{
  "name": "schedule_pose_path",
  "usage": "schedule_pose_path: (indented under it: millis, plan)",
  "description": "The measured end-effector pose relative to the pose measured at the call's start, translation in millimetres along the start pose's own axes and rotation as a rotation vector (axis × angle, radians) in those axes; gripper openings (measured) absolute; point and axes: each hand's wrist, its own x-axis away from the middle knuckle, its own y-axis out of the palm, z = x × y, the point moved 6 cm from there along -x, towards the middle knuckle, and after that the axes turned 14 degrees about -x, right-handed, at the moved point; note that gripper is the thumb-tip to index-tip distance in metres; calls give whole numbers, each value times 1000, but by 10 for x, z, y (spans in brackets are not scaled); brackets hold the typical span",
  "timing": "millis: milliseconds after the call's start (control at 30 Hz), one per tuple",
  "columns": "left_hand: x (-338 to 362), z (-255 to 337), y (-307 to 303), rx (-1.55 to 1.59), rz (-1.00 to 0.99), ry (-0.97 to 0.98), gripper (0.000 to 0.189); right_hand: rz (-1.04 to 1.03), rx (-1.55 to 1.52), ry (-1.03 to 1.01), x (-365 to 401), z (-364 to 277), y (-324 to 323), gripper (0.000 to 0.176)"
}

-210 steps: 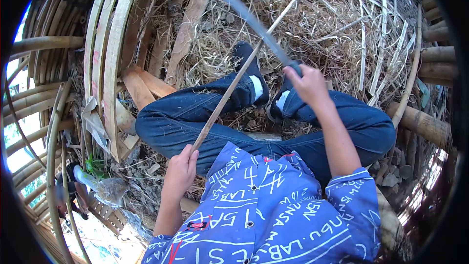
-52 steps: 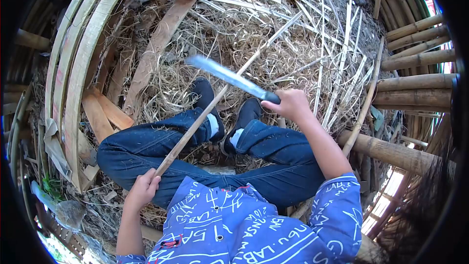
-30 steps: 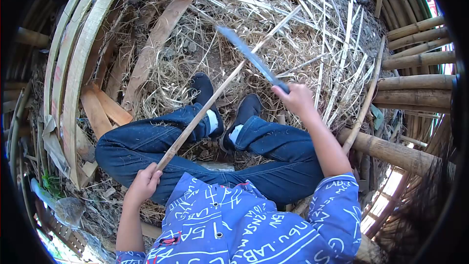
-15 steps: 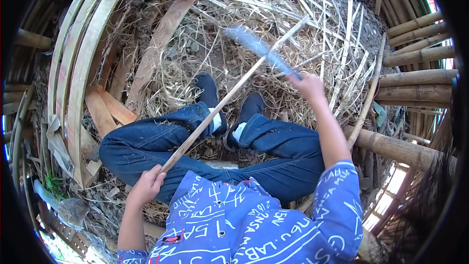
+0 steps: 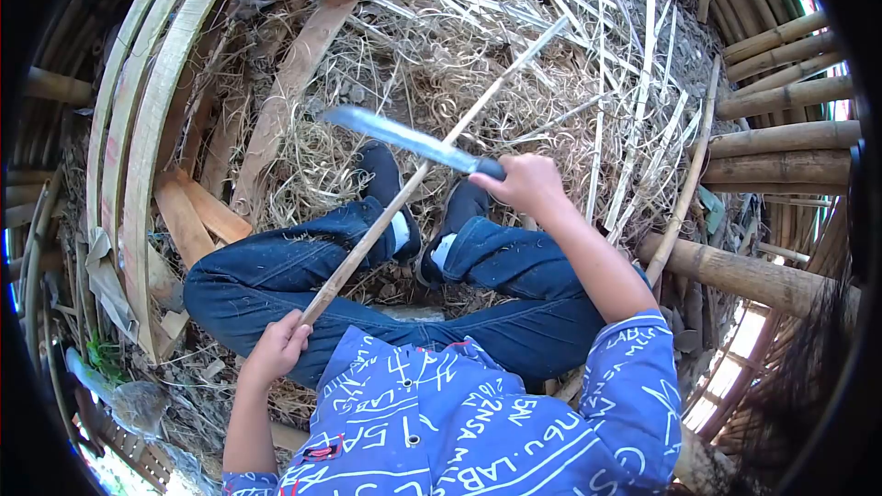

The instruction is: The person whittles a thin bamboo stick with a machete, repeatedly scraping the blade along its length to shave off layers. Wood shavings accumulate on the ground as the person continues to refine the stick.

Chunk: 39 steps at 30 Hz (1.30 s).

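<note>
My left hand [image 5: 276,346], at the lower left by my thigh, is closed round the near end of a long thin wooden stick [image 5: 376,231]. The stick slants up and away to the right, over my lower legs and the shavings. In my right hand [image 5: 526,186] is the dark handle of a large knife [image 5: 401,135], with its long blade pointing left. The blade crosses the stick around its middle; whether they touch I cannot tell for sure.
Curly shavings [image 5: 459,69] cover the ground around my shoes [image 5: 379,171]. Long curved planks [image 5: 165,115] stand at the left, with flat boards [image 5: 285,92] beside them. Thin strips [image 5: 643,110] lie at the right, near a bamboo pole [image 5: 726,268] and a bamboo wall [image 5: 781,170].
My right hand has come down and left with the knife, so the blade crosses the stick nearer to my left hand. My left hand has kept its hold in nearly the same place.
</note>
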Motion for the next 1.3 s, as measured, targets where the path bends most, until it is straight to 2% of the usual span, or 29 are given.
schedule_pose_path:
  millis: [133, 233, 300, 367, 400, 433, 467, 500, 567, 700, 767, 867, 900, 967, 1033, 1100, 1167, 1233, 1300]
  plan:
    - [62, 16, -5, -47, 5, 1, 17, -11, 28, -159, 170, -222, 118, 68]
    - [85, -53, 2, 3, -1, -1, 17, 102, -6, -192, 136, 225, -74, 69]
    - [105, -98, 19, 37, -22, 13, 17, 173, -160, 276, -39, 1140, -270, 71]
    - [90, -83, 7, 78, -15, 19, 17, 131, -214, 618, -75, 1934, -304, 75]
    - [85, -30, 9, 22, -57, 31, 17, 119, -215, 604, -72, 1845, -283, 75]
    - [4, 26, -18, -40, -87, 60, 16, 171, -82, 506, -106, 1690, -415, 76]
    - [-4, 14, -33, -43, -95, 65, 16, 212, 55, 433, -34, 1599, -500, 76]
    - [22, -62, -15, 38, -119, 9, 16, 207, 60, 450, 17, 1605, -505, 76]
    - [27, -108, 58, 114, -149, -45, 16, 292, -37, 460, 10, 1540, -556, 76]
    - [55, -148, 62, 244, -169, -98, 15, 316, -260, 503, -8, 1385, -664, 76]
    - [58, -165, 108, 328, -188, -122, 14, 372, -285, 488, -61, 1512, -563, 76]
    - [70, -75, 84, 223, -131, -36, 14, 399, -765, 498, -94, 1605, -424, 78]
    - [86, -23, 77, 238, -120, -60, 15, 408, -766, 492, -94, 1591, -440, 78]
    - [84, 5, 64, 248, -108, -75, 17, 453, -1004, 463, -63, 1407, -533, 71]
    - [90, -48, 73, 245, -82, -82, 19, 450, -980, 451, -49, 1417, -573, 71]
    - [98, -24, 68, 254, -81, -66, 19, 452, -519, 436, -29, 1359, -696, 74]
    - [118, -12, 72, 263, -81, -58, 20, 465, -469, 409, 21, 1209, -728, 72]
    - [119, -57, 94, 319, -48, -123, 22, 409, -308, 318, 25, 1034, -722, 70]
    - [122, -43, 97, 285, -20, -121, 21, 358, -290, 284, 85, 793, -729, 67]
